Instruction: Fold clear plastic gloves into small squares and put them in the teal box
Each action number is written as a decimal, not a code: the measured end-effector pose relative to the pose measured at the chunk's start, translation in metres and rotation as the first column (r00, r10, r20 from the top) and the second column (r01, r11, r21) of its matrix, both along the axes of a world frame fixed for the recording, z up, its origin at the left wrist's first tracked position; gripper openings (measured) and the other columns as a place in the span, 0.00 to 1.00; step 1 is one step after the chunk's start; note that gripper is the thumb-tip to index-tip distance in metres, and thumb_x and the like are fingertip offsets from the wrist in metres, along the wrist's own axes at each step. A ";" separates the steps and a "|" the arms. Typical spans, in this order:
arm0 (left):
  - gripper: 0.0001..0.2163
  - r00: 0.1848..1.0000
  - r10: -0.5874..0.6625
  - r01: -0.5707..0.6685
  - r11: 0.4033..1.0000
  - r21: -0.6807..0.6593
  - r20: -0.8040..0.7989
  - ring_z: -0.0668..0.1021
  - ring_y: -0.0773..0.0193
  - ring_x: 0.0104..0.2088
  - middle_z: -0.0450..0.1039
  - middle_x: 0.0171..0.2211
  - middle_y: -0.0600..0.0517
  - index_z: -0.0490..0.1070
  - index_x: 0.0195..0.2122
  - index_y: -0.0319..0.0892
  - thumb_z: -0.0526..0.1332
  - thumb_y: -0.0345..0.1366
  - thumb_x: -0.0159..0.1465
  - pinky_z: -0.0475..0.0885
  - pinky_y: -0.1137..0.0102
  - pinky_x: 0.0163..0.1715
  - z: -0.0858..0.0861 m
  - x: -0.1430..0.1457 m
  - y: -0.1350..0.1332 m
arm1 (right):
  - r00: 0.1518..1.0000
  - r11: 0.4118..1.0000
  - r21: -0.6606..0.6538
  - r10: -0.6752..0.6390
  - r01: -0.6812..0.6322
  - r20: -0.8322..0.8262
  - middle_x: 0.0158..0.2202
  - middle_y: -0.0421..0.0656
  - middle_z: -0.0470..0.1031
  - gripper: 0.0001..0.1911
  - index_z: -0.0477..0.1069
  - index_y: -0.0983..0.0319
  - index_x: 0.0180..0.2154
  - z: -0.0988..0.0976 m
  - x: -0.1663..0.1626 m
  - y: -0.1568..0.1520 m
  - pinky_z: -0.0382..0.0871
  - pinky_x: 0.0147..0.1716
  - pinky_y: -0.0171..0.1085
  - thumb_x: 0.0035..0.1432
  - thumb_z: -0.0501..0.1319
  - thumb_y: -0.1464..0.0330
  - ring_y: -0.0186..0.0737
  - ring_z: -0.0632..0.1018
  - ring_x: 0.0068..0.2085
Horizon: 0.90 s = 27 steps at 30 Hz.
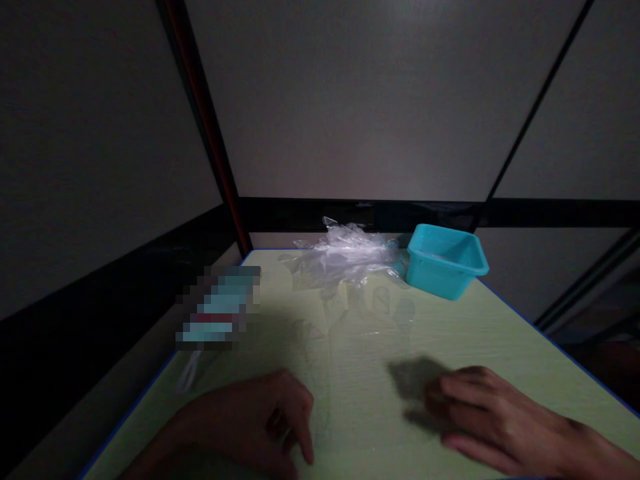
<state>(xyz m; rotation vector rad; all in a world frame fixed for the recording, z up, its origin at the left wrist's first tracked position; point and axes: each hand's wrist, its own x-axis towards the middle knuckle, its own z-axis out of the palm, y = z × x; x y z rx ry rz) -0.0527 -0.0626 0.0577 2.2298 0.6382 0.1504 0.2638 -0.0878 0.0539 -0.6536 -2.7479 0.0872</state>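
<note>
A clear plastic bag (367, 340) with handle-shaped ends lies spread flat on the pale green table, its outline faint. My left hand (255, 420) is by the bag's near left side, fingers loosely bent downward with gaps between them. Nothing shows in it, though its lower part is in shadow and cut off by the frame. My right hand (495, 420) hovers just right of the bag, slightly blurred, casting a shadow on the table. Its fingers are half bent and apart, and I see nothing in them.
Crumpled clear plastic bags (350, 253) are heaped at the table's far edge. Beside them on the right stands a turquoise plastic basket (443, 277). A pixelated phone-like object (220, 307) with a white strap (187, 373) lies at the left edge. Walls stand behind and left.
</note>
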 end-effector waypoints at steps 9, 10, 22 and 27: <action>0.23 0.975 -0.206 0.218 0.828 0.517 -0.080 0.54 0.61 0.59 0.52 0.58 0.43 0.52 0.57 0.32 0.52 0.38 0.63 0.48 0.68 0.57 -0.009 0.087 0.045 | 0.994 0.974 -0.215 -0.087 0.070 -0.073 0.50 0.48 0.67 0.18 0.60 0.64 0.52 -0.008 -0.041 0.121 0.63 0.48 0.41 0.62 0.43 0.70 0.40 0.68 0.50; 0.25 0.965 -0.234 0.262 0.806 0.530 -0.121 0.51 0.61 0.60 0.49 0.59 0.43 0.49 0.58 0.31 0.51 0.39 0.63 0.46 0.68 0.58 -0.012 0.092 0.045 | 0.997 0.978 -0.201 -0.071 0.062 -0.040 0.52 0.48 0.65 0.19 0.59 0.65 0.53 -0.011 -0.045 0.130 0.61 0.50 0.41 0.62 0.43 0.70 0.40 0.66 0.52; 0.26 0.931 -0.342 0.354 0.753 0.554 -0.130 0.47 0.61 0.60 0.45 0.61 0.44 0.49 0.58 0.31 0.48 0.43 0.63 0.42 0.68 0.59 -0.024 0.092 0.024 | 0.989 0.975 -0.222 0.025 0.008 0.147 0.61 0.46 0.47 0.24 0.44 0.64 0.60 -0.035 -0.043 0.153 0.40 0.58 0.46 0.63 0.41 0.66 0.39 0.50 0.60; 0.26 0.926 -0.361 0.362 0.775 0.518 -0.109 0.48 0.59 0.60 0.46 0.60 0.43 0.50 0.58 0.30 0.50 0.40 0.61 0.46 0.64 0.58 -0.025 0.093 0.023 | 0.985 0.976 -0.213 -0.004 0.040 0.170 0.62 0.44 0.43 0.25 0.40 0.62 0.60 -0.040 -0.041 0.156 0.38 0.58 0.47 0.64 0.39 0.65 0.37 0.46 0.61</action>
